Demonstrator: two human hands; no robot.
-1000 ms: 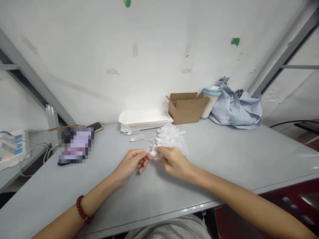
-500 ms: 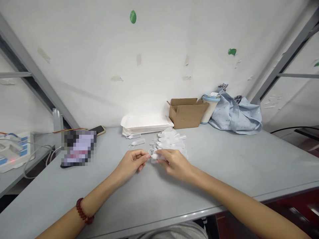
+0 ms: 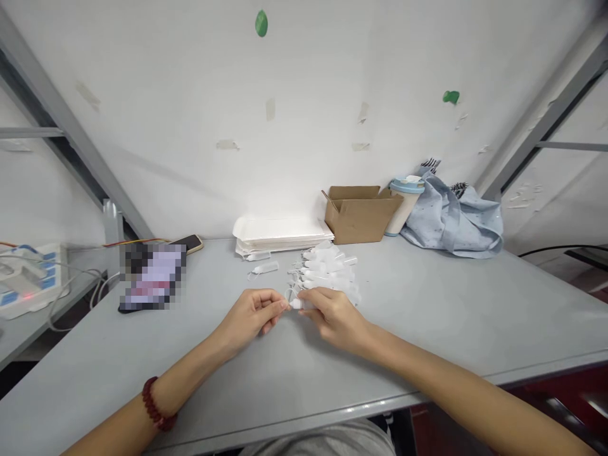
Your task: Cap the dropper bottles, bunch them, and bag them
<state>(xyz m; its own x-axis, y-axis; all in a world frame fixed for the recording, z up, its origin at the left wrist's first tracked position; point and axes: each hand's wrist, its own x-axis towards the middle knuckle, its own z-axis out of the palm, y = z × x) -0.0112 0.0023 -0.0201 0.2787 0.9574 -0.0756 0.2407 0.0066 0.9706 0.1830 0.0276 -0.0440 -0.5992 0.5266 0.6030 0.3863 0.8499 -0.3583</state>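
My right hand [image 3: 335,316] grips a small clear tube with a white tip [image 3: 298,304], which points left. Close to that tip, my left hand [image 3: 259,313] pinches a thin loop of string [image 3: 289,294] between thumb and fingertips. Just behind my right hand lies a pile of similar white and clear tubes [image 3: 327,269], with thin strings at their left ends. Two separate tubes lie left of the pile, one [image 3: 266,268] in front and one [image 3: 258,256] by the white stack.
Flat white packets [image 3: 282,234] are stacked against the wall beside an open cardboard box [image 3: 358,221], a lidded cup [image 3: 403,206] and a blue cloth bag [image 3: 451,218]. A phone [image 3: 189,243], a blurred purple item [image 3: 154,278] and a power strip [image 3: 35,282] are at left.
The view has shifted slightly. The tube in my right hand and my left fingertips stay close together, and the string loop now looks narrower between them.
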